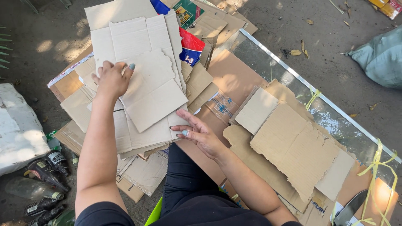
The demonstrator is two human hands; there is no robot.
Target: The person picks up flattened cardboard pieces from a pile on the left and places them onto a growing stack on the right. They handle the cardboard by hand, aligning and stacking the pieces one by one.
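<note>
A sheet of glass (293, 79) with a pale metal edge lies slanted across the right of the scene, tied in places with yellow plastic strapping (374, 165). Loose torn cardboard pieces (293, 146) rest on it, one small square piece (256, 109) overlapping the larger ones. At the near left, several dark plastic bottles (44, 171) lie on the ground just beside a white foam block (16, 125). At the far right sits a grey-green sack (381, 58), with dry leaves (298, 51) scattered on the bare ground near it. Red and blue printed packaging (190, 46) shows at the far middle. A dark blade-like object (349, 208) lies at the near right.
</note>
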